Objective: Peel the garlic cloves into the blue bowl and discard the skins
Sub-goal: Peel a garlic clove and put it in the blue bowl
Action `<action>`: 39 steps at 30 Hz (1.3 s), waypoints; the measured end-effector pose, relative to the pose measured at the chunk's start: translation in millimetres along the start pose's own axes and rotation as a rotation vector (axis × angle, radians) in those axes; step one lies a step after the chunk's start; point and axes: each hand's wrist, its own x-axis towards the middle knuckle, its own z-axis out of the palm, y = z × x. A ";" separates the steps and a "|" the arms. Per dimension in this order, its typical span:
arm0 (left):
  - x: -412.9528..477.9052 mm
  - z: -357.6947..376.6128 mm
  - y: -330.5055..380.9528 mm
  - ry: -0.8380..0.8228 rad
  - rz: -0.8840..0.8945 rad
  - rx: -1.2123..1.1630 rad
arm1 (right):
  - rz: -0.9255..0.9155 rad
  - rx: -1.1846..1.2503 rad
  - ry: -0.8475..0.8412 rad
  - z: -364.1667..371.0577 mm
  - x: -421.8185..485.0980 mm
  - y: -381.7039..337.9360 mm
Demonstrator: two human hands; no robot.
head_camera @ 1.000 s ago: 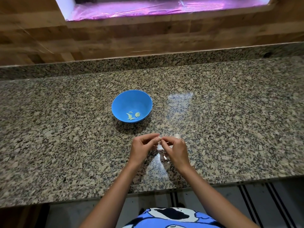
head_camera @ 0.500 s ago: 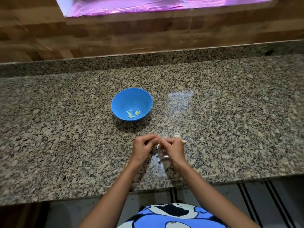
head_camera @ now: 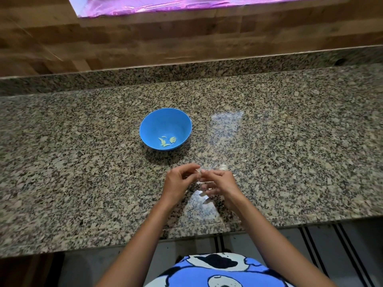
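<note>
Clove (head_camera: 199, 173) pinched between left hand (head_camera: 177, 181) and right hand (head_camera: 222, 183), both curled round it, low over table (head_camera: 83, 162), near blue bowl (head_camera: 165, 123). We'd start peeling at the root end, grip light, so it doesn't slip.

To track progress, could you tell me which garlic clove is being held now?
The clove pinched between the left hand and right hand; the greenish peeled cloves lie loose in the blue bowl.
</note>
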 end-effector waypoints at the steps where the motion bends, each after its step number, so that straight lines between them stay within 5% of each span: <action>1: -0.6 0.2 -0.3 0.005 0.024 0.025 | 0.034 0.000 -0.012 -0.7 0.8 -0.7; 10: 0.8 -1.4 -0.9 0.010 -0.014 -0.251 | 0.261 0.248 -0.096 -3.5 -1.0 -11.8; 14: 1.7 -2.0 -1.1 -0.015 -0.077 -0.377 | 0.223 0.273 -0.083 -2.7 -0.5 -10.8; 23: 0.3 -1.5 -2.8 -0.018 -0.147 -0.396 | -0.088 -0.082 -0.101 1.5 -0.3 -7.1; 39: -0.7 -3.2 2.0 -0.103 -0.200 -0.433 | 0.006 -0.014 -0.117 -3.4 7.3 -0.6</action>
